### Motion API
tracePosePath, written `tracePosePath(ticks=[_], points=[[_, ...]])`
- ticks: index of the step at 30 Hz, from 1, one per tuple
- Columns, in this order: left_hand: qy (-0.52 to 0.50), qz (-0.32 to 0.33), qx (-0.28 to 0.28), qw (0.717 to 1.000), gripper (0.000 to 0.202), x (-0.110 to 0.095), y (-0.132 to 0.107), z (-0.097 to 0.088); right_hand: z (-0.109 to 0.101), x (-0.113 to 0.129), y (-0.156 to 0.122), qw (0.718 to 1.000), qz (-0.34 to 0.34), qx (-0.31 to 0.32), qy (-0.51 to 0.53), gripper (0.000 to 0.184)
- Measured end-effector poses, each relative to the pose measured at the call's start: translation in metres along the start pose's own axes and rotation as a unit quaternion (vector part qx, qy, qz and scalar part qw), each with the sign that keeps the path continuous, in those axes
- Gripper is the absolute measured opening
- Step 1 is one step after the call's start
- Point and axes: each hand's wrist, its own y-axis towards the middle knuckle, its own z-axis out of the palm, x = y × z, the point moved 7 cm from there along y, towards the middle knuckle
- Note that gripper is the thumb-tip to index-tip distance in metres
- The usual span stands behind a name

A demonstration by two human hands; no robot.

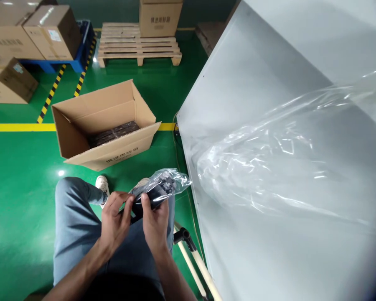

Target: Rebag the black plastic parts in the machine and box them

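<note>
Over my lap I hold a dark part in a clear plastic bag; its exact kind is hidden by glare and my fingers. My left hand pinches the near left end of the bag, thumb against the fingers. Around the bag's lower middle, my right hand is closed, its thumb lying on top. The bag's far right end sticks out past my right hand, close to the edge of the grey-white surface. On that surface lies a heap of clear plastic bags.
Beyond my feet stands an open cardboard box with dark flat pieces inside. A wooden pallet bears a carton. Cartons rest on a blue pallet at far left. A cream tube frame stands at my right.
</note>
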Motion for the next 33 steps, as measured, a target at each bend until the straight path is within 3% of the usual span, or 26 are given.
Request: tracePosePath(ticks=[4, 8, 12, 18, 23, 28, 30, 33], points=[[-0.001, -0.02, -0.038, 0.999, 0.032, 0.005, 0.006, -0.01, -0.006, 0.008, 0.008, 0.997, -0.024, 0.062, -0.03, 0.035], [-0.117, -0.126, 0.048, 0.984, 0.037, 0.016, 0.011, -0.002, -0.009, 0.001, 0.022, 0.988, 0.015, 0.151, 0.02, 0.037], [-0.238, -0.224, 0.102, 0.94, 0.042, 0.021, 0.009, 0.009, -0.003, -0.014, 0.025, 0.98, 0.075, 0.153, 0.099, 0.038], [-0.173, -0.195, 0.102, 0.96, 0.045, 0.018, 0.02, 0.003, 0.023, -0.03, -0.003, 0.967, 0.147, 0.161, 0.129, 0.055], [-0.097, -0.186, 0.13, 0.969, 0.05, 0.021, 0.031, -0.005, 0.013, -0.027, -0.002, 0.981, 0.107, 0.155, 0.045, 0.051], [-0.174, -0.246, 0.194, 0.933, 0.056, 0.031, 0.028, 0.004, 0.01, -0.034, 0.003, 0.973, 0.12, 0.183, 0.078, 0.052], [-0.2, -0.247, 0.188, 0.929, 0.054, 0.033, 0.026, 0.002, 0.004, -0.037, 0.005, 0.98, 0.123, 0.151, 0.046, 0.051], [-0.171, -0.201, 0.136, 0.955, 0.047, 0.028, 0.026, -0.01, -0.006, -0.034, 0.004, 0.988, 0.119, 0.094, -0.036, 0.051]])
